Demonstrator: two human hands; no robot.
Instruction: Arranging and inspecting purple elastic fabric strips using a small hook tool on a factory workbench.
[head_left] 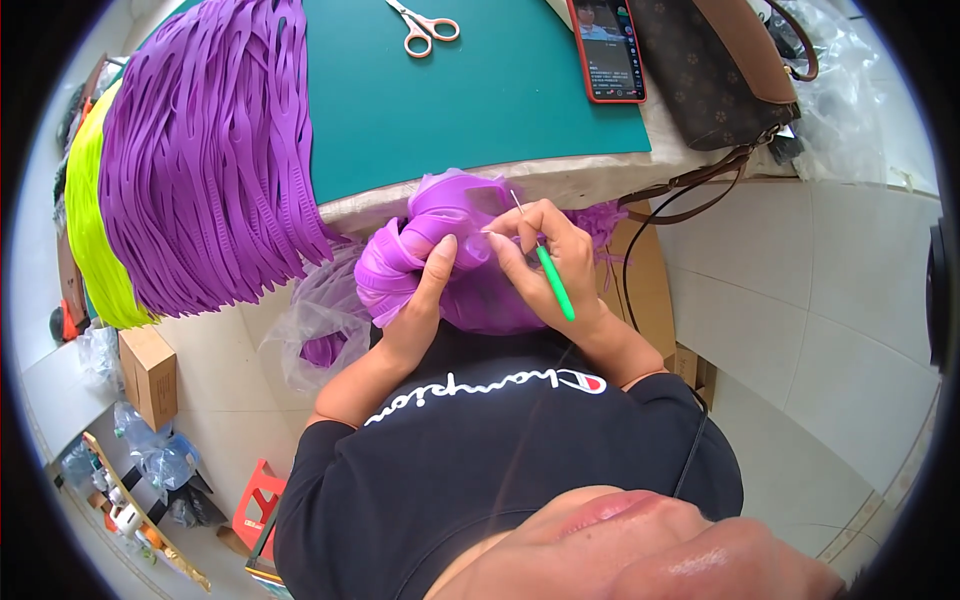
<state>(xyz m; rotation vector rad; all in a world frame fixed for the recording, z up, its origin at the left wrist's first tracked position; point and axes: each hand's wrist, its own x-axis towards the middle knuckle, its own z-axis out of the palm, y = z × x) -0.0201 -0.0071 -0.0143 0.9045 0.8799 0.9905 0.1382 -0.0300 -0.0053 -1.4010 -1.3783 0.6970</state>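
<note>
A coil of purple rubbery straps (385, 275) is in front of me at the table's near edge, above my lap. My left hand (428, 290) is closed on its right side, with the thumb pressed on top. In my right hand (555, 250) is a slim green-handled tool (555, 283). Its thin metal shaft points up past my fingers; I cannot make out the tip's shape. The right thumb and forefinger pinch together close to the coil, and whatever lies between them is too small to tell. More purple material (490, 300) hangs below both hands.
Long purple straps (210, 150) and yellow-green ones (95, 220) drape over the table's left side. On the green mat (450, 110) lie scissors (425, 28). A red-cased phone (607, 50) and a brown handbag (715, 70) rest at the right. Cardboard (645, 270) stands below.
</note>
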